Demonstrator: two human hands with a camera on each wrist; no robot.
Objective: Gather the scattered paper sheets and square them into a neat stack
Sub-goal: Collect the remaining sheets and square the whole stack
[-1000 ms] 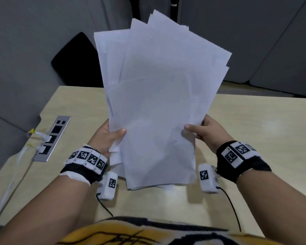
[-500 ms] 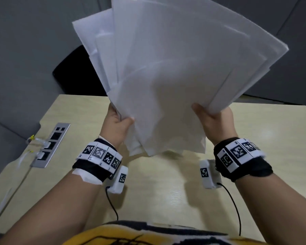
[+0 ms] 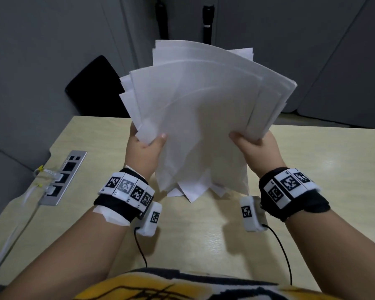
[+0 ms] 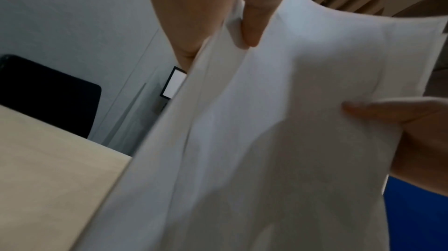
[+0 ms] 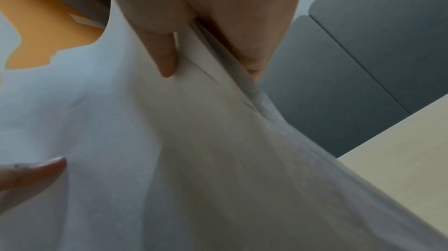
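An uneven bundle of several white paper sheets [image 3: 204, 118] stands upright over the beige table [image 3: 204, 234], its edges fanned out and its lower corners at the tabletop. My left hand [image 3: 146, 146] grips the bundle's left edge, thumb on the near face. My right hand [image 3: 254, 146] grips the right edge the same way. In the left wrist view the paper [image 4: 266, 140] is pinched between thumb and fingers of the left hand [image 4: 218, 40]. The right wrist view shows the sheets [image 5: 194, 149] pinched by the right hand [image 5: 206, 54].
A metal socket panel [image 3: 62, 176] with white cables plugged in is set into the table's left side. A black chair back [image 3: 95, 87] stands behind the far edge, in front of grey partition walls. Wrist cameras and their cables hang under both wrists.
The bundle was raised high half a second ago and has come back down, so its lower corners now reach the tabletop. Both hands kept their grip on the side edges.
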